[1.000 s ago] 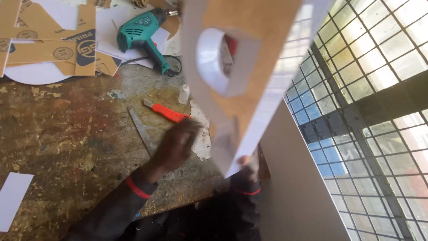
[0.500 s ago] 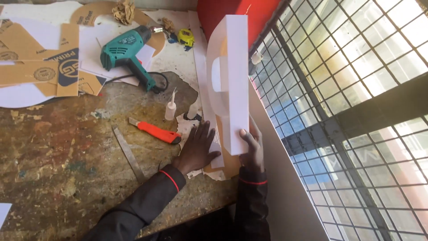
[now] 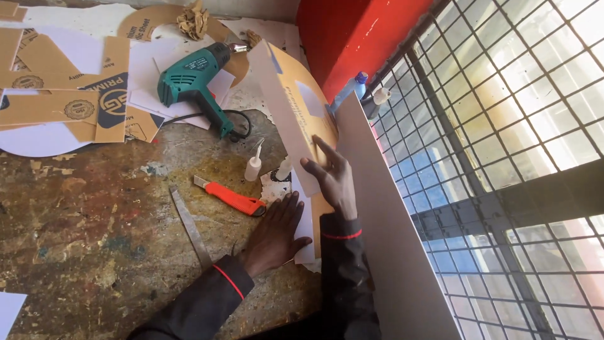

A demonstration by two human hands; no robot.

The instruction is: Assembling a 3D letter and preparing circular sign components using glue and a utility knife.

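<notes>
Cardboard panel [image 3: 296, 119], brown on one face and white on the other with a window cut through it, stands tilted on its lower edge at the right side of the worktop [image 3: 94, 252]. The right hand [image 3: 330, 179] presses open-palmed against its brown face, fingers spread and not closed round anything. The left hand [image 3: 277, 230] lies flat, fingers splayed, on a white sheet [image 3: 306, 223] at the panel's foot, likewise grasping nothing.

Just beyond the left hand lies an orange utility knife [image 3: 229, 196], with a metal ruler [image 3: 189, 226] further to its left. Two small glue bottles [image 3: 253, 165] stand near the panel's lower edge. Well beyond both hands rests a teal heat gun [image 3: 192, 85] among printed cardboard offcuts [image 3: 69, 101]. A wire window grille [image 3: 503, 126] runs along the right hand's far side.

The panel looks light and thin, stiff enough to stand yet likely to bow or crease, so it is probably best held by its edges with a flat supporting palm.
</notes>
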